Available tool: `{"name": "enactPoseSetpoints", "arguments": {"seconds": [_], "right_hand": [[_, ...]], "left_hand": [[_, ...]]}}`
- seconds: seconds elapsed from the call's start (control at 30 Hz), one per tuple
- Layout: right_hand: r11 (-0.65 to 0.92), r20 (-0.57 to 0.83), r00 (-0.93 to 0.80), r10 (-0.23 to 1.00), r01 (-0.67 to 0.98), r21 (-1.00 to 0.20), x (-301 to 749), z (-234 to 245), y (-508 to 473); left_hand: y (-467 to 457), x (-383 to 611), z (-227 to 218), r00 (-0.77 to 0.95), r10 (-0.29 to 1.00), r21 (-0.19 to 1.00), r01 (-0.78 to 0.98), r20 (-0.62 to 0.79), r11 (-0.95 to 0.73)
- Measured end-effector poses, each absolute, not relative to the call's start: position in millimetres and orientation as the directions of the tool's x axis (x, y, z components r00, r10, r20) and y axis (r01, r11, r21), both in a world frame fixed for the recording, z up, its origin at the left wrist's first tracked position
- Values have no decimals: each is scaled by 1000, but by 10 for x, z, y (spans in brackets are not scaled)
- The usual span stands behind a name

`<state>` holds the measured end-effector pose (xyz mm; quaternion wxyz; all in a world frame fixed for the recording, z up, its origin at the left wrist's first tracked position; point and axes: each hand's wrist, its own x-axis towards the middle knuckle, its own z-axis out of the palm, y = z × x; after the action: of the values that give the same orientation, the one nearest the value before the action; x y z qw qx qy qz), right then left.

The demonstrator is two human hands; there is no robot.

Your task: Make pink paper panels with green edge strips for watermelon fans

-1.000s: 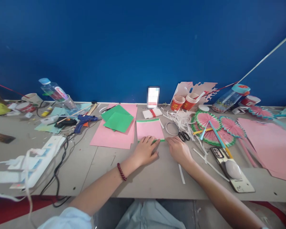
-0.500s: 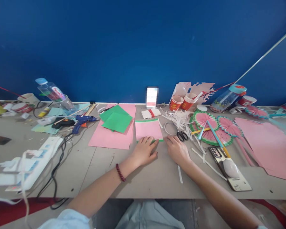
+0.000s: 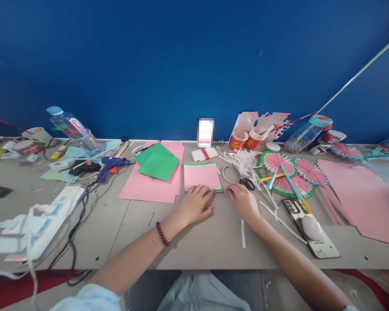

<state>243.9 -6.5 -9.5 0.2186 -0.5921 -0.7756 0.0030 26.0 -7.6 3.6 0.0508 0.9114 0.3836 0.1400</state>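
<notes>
My left hand [image 3: 197, 204] lies open, its fingers flat over the near edge of a pink sheet of paper [image 3: 201, 175]. Green strips run along the far and near edges of that sheet. To the right of the paper's near corner, my right hand [image 3: 243, 199] rests on the table with its fingers curled together; nothing shows in them. Just beyond it lie black-handled scissors [image 3: 247, 184] and a roll of tape [image 3: 231, 174]. A thin white paper strip [image 3: 243, 233] lies on the table below my right hand.
Green sheets [image 3: 158, 164] lie on larger pink paper [image 3: 149, 190] at left, near a blue glue gun [image 3: 108, 166] and a power strip [image 3: 52, 224]. At right are watermelon paper fans [image 3: 280, 168], a phone [image 3: 324, 246] and shredded strips [image 3: 243, 160]. Red paper cups [image 3: 238, 140] stand behind.
My right hand has moved slightly right, away from the paper's near corner, and its fingers are more curled. My left hand stays on the near edge.
</notes>
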Motion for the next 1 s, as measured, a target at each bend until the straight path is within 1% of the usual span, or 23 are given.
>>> {"name": "enactPoseSetpoints", "arguments": {"seconds": [0.13,0.23,0.3,0.43,0.57,0.67,0.77,0.93,1.0], "right_hand": [[230,337,-119,934,921,-314,2455,-73,-59],[229,346,-103,933,910,-345,2470,-64,-45],[230,338,-97,936,896,-381,2479,-63,-31],[185,293,-51,955,873,-451,2489,-58,-11],[133,299,-2,954,898,-420,2504,-49,-10],[140,321,-2,947,903,-406,2524,-50,-11],[164,330,-15,944,889,-427,2532,-54,-13],[128,320,31,947,876,-465,2506,-45,-19],[167,331,5,944,857,-488,2490,-35,-16]], "left_hand": [[-78,248,33,667,700,220,665,255,-714],[-78,251,21,667,693,216,660,272,-720],[-69,257,8,652,705,237,665,277,-708],[-41,256,-24,583,754,295,695,304,-656],[-28,243,-37,543,769,301,712,338,-635],[-32,240,-20,550,760,288,708,346,-645],[-39,241,-7,543,768,287,718,339,-634],[-44,244,-52,574,749,279,699,330,-659],[-53,251,-72,591,730,297,669,342,-681]]}}
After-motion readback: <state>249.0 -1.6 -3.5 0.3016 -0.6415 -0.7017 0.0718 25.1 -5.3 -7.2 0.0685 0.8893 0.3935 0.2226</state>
